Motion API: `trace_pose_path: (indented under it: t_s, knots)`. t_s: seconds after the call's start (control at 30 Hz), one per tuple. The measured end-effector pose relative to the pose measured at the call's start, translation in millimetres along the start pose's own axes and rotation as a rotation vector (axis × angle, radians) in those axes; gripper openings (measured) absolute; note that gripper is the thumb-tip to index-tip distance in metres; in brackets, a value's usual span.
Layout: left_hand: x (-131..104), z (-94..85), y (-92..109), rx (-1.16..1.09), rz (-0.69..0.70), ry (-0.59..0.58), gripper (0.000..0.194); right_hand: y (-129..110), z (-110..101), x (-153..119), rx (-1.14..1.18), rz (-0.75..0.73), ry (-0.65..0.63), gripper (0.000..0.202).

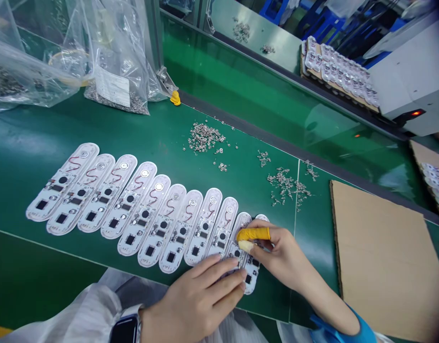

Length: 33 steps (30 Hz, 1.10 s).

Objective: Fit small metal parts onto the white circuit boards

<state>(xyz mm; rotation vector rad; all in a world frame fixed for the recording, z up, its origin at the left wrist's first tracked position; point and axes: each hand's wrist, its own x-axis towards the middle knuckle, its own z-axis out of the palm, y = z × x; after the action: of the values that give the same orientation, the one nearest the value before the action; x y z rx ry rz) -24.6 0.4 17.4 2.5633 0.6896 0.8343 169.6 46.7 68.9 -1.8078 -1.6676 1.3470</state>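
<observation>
A slanted row of white, round-ended circuit board panels [172,233] lies on the green work surface. Each shows a dark square chip, and red wires run to a round disc on those in plain view. My left hand [201,295], fingers stretched out, rests across the lower ends of the panels at the row's right end. My right hand [280,252] wears a yellow finger cot [254,233] and a pale one on the thumb. Its thumb and finger are pinched together over a panel near the right end; whatever is between them is hidden.
Small metal parts lie in a pile [205,137] and in looser scatterings [284,185] behind the row. A cardboard sheet [383,257] is at right. Clear bags of metal parts [115,90] stand back left. Beyond a dark rail [240,126] runs a green belt [233,76].
</observation>
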Motion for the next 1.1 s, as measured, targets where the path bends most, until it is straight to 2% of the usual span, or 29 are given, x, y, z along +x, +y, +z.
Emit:
trace_pose_path:
  t_s: [0.13, 0.23, 0.3, 0.37, 0.43, 0.53, 0.6, 0.67, 0.8, 0.87, 0.93, 1.1]
  knots:
    - [-1, -0.1, 0, -0.003, -0.011, 0.019, 0.028, -1, 4, -1, -0.026, -0.025, 0.021, 0.013]
    - [-1, -3.2, -2, 0.004, 0.008, 0.001, 0.029, 1, -6, -2, -0.019, -0.082, 0.103, 0.012]
    - [-2, -3.1, -3, 0.016, 0.045, -0.040, 0.031, 7, -21, 0, -0.099, -0.110, 0.310, 0.018]
    - [-4, 1.1, -3, 0.025, 0.056, -0.021, 0.031, 16, -39, 6, -0.266, -0.088, 0.556, 0.030]
    - [-5, 7.5, -2, 0.032, 0.030, 0.057, 0.028, 27, -53, 16, -0.433, -0.042, 0.665, 0.042]
    - [-5, 12.5, -2, 0.039, 0.005, 0.121, 0.025, 40, -58, 30, -0.576, -0.032, 0.644, 0.054]
    - [-3, 10.3, -2, 0.040, 0.026, 0.073, 0.028, 44, -55, 36, -0.629, -0.056, 0.645, 0.055]
    - [0, 6.1, -2, 0.039, 0.035, 0.043, 0.031, 44, -53, 37, -0.659, -0.093, 0.625, 0.053]
    - [2, -0.3, -3, 0.042, 0.024, 0.070, 0.033, 43, -59, 32, -0.699, -0.119, 0.628, 0.045]
    - [2, -3.5, -4, 0.052, 0.054, -0.016, 0.033, 43, -64, 32, -0.694, -0.108, 0.647, 0.044]
    - [3, -6.8, -5, 0.065, 0.074, -0.051, 0.032, 42, -65, 36, -0.671, -0.125, 0.638, 0.042]
    - [3, -5.4, -6, 0.110, 0.094, 0.006, 0.028, 40, -57, 52, -0.638, -0.190, 0.610, 0.037]
